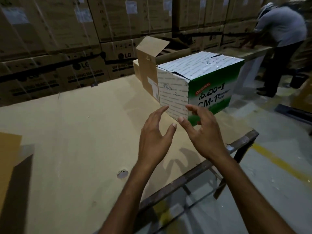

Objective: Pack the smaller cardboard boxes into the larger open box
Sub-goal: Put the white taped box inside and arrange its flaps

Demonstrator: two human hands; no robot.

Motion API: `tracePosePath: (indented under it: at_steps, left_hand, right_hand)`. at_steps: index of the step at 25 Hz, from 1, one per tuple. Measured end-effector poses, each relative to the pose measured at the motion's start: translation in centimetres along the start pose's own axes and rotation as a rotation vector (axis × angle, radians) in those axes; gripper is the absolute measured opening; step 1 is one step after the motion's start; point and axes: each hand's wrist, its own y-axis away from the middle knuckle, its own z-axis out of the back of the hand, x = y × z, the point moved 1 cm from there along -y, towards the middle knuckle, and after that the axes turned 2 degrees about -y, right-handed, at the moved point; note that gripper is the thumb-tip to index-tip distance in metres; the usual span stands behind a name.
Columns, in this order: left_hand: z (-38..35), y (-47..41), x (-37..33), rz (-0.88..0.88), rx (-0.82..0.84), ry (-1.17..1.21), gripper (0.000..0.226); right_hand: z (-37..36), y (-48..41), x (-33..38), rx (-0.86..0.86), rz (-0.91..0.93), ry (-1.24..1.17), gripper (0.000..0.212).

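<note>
A white and green printed box (199,81) marked "CM-1" stands closed on the cardboard-covered table (76,132), near its right edge. Behind it to the left stands a plain brown box (146,70) with its top flap raised. My left hand (156,132) hovers with spread fingers just short of the printed box's near corner. My right hand (200,130) is beside it, fingers spread, its fingertips in front of the box's green face; whether they touch it I cannot tell. Both hands hold nothing.
A brown carton corner (11,152) juts in at the left edge. Stacked LG cartons (67,48) wall off the back. A person in a grey shirt (280,39) bends over another table at the far right. The table's metal frame (236,147) borders the floor.
</note>
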Motion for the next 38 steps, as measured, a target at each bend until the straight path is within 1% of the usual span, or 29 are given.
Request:
tracePosePath:
  at_steps: [2,4,8,9,11,13,15,18,20,21,22,23,24,26,27,28,30,31,32,34,35,36,37,38]
  left_hand:
    - [-1.7,-2.8,0.5,0.01,0.035,0.007,0.056]
    - [-3.6,-5.4,1.1,0.022,0.056,0.004,0.056]
    - [-8.4,-10.2,1.4,0.125,0.043,0.039,0.051]
    - [-9.7,-11.6,1.3,0.154,0.026,0.05,0.049]
    - [-12.7,-14.6,0.7,0.206,-0.038,0.077,0.046]
    - [-15.5,-17.5,-0.3,0.243,-0.097,0.093,0.045]
    - [-18.0,-20.3,-1.2,0.297,-0.146,0.082,0.044]
    - [-20.6,-22.7,-2.0,0.441,-0.205,0.138,0.035]
    - [-21.7,-22.6,-2.4,0.458,-0.245,0.126,0.026]
    - [-21.9,-22.4,-2.8,0.457,-0.274,0.122,0.023]
    - [-21.9,-22.1,-3.1,0.454,-0.297,0.133,0.02]
    - [-22.0,-21.8,-3.3,0.451,-0.31,0.16,0.017]
    - [-22.1,-21.4,-3.5,0.453,-0.32,0.179,0.014]
    - [-22.6,-20.0,-4.2,0.456,-0.349,0.148,0.007]
    - [-22.8,-19.1,-4.8,0.467,-0.355,0.129,0.009]
    - [-22.9,-18.3,-5.2,0.487,-0.361,0.129,0.018]
    - [-22.6,-16.9,-5.6,0.541,-0.397,0.188,0.051]
    - [-21.9,-15.9,-5.8,0.583,-0.429,0.233,0.063]
    - [-21.0,-14.9,-5.7,0.611,-0.46,0.294,0.064]
    - [-19.3,-12.9,-5.5,0.619,-0.51,0.414,0.039]
    - [-18.4,-11.7,-5.4,0.622,-0.551,0.444,0.03]
    - [-17.3,-10.3,-5.4,0.629,-0.6,0.468,0.027]
    - [-16.2,-8.9,-5.7,0.647,-0.643,0.488,0.029]
    - [-15.0,-7.3,-6.0,0.662,-0.671,0.488,0.033]
  right_hand:
    - [-0.3,-3.8,-2.2,0.015,0.011,0.032,0.049]
    - [-0.7,-7.8,-4.8,0.025,0.065,0.09,0.047]
    - [-0.8,-16.6,-10.5,-0.023,0.175,0.24,0.055]
    - [-0.8,-18.8,-11.9,0.005,0.193,0.274,0.058]
    - [-0.9,-22.4,-15.0,0.139,0.232,0.364,0.062]
    - [-0.6,-23.8,-17.4,0.216,0.33,0.425,0.06]
    - [0.4,-24.0,-18.6,0.18,0.431,0.369,0.052]
    - [2.8,-25.3,-18.9,0.144,0.469,0.148,0.037]
    - [5.2,-28.1,-19.6,0.059,0.415,0.085,0.026]
    - [6.5,-30.1,-20.5,-0.006,0.363,0.124,0.024]
    - [7.8,-32.2,-21.6,-0.06,0.281,0.198,0.027]
    - [9.0,-34.3,-23.2,-0.083,0.176,0.281,0.036]
    - [10.2,-36.1,-24.9,-0.06,0.05,0.34,0.049]
    - [12.2,-39.0,-27.9,0.05,-0.188,0.388,0.078]
    - [13.1,-39.6,-28.9,0.093,-0.254,0.389,0.089]
    - [13.8,-40.0,-29.8,0.116,-0.303,0.349,0.099]
    - [14.8,-39.8,-31.0,0.12,-0.34,0.235,0.116]
    - [15.3,-39.1,-31.3,0.136,-0.339,0.212,0.118]
    - [15.8,-37.9,-30.5,0.149,-0.33,0.201,0.117]
    - [17.0,-34.5,-26.9,0.172,-0.296,0.194,0.11]
    - [17.2,-32.6,-24.9,0.194,-0.275,0.171,0.105]
    - [17.0,-30.9,-23.9,0.224,-0.259,0.145,0.101]
    - [16.6,-29.0,-22.7,0.278,-0.251,0.094,0.102]
    - [16.0,-27.5,-22.3,0.344,-0.273,0.027,0.109]
